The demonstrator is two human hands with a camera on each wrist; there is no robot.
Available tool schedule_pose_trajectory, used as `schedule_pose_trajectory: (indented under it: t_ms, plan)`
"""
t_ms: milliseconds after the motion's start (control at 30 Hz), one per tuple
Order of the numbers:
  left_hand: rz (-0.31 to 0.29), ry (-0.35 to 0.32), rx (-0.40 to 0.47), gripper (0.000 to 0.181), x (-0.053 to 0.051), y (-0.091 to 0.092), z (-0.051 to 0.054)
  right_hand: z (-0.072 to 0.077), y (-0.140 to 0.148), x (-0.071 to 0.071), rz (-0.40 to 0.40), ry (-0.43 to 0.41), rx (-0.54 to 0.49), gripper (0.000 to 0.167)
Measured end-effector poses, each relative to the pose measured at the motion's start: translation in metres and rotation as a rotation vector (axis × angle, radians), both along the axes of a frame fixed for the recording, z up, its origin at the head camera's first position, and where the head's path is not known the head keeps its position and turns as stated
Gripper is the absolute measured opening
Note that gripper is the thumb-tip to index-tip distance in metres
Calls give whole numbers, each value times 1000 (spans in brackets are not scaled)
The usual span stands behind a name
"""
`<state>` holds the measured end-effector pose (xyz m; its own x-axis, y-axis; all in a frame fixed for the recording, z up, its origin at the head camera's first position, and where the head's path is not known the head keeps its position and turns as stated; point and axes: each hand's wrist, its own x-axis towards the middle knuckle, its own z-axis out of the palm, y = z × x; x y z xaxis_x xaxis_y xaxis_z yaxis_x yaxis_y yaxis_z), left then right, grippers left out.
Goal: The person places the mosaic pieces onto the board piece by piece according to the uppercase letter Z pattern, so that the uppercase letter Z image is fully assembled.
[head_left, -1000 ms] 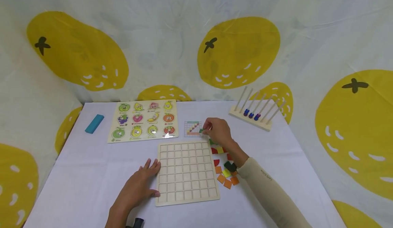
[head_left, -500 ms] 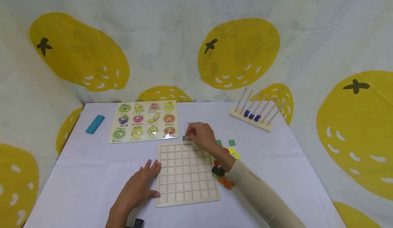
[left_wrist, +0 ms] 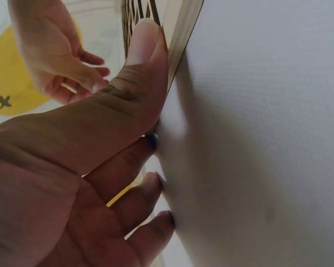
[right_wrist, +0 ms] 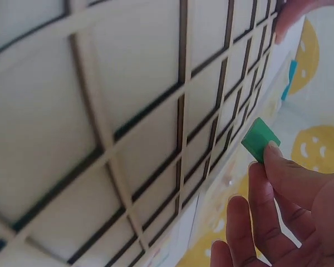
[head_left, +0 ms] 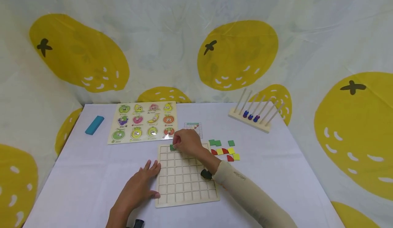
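we pinch green tile [right_wrist: 258, 137] in right hand [head_left: 189, 142] near far edge of grid board [head_left: 187, 179]; left hand [head_left: 138, 186], loose and spread, touches its left edge.

Card [head_left: 198, 129] partly hidden behind the right hand [head_left: 188, 142], wooden board's [head_left: 187, 178] far side partly covered also, sleeve [head_left: 253, 194] cut at near edge, fruit puzzle [head_left: 145, 125] words too small for reading

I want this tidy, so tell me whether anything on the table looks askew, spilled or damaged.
Nothing looks spilled or visibly damaged. The peg stand sits out of line with the back edge of the table, and loose tiles right of the board lie unevenly, two green ones bunched.
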<state>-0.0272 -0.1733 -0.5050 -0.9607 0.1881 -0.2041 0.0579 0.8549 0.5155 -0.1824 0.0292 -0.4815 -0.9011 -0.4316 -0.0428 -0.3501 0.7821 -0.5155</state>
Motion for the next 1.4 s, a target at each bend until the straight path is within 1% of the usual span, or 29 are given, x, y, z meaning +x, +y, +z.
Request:
schedule_pose_trajectory:
  t_ms: [200,300,533,633,700,767,900,967,1067,1233,1300,1400]
  plan:
    - [-10,8,9,107,0,0,0,-8,-10,2,13,29,63,20]
    - [-12,19,11,107,0,0,-1,-10,-13,4,12,36,68,20]
    - [5,2,1,108,0,0,1,-13,-16,4,45,76,141,14]
    - [0,9,2,108,0,0,1,-12,-13,5,48,79,122,10]
    - [-3,12,3,108,0,0,1,-9,-9,6,40,70,88,8]
    - [-3,12,6,108,0,0,1,-7,-3,6,25,50,61,8]
    - [0,9,3,108,1,-1,0,-7,15,2,-26,24,54,9]
    - [0,13,4,108,1,-1,-1,-6,26,-1,-48,26,47,9]
    - [-2,21,7,108,1,-2,-1,0,46,-5,-72,33,11,10]
    - [0,17,21,108,1,-2,-1,6,84,-10,-86,38,-62,16]
    - [3,15,22,108,1,-2,-1,5,98,-11,-93,36,-65,17]
    - [8,12,18,109,2,-2,-1,2,117,-13,-126,18,-42,17]
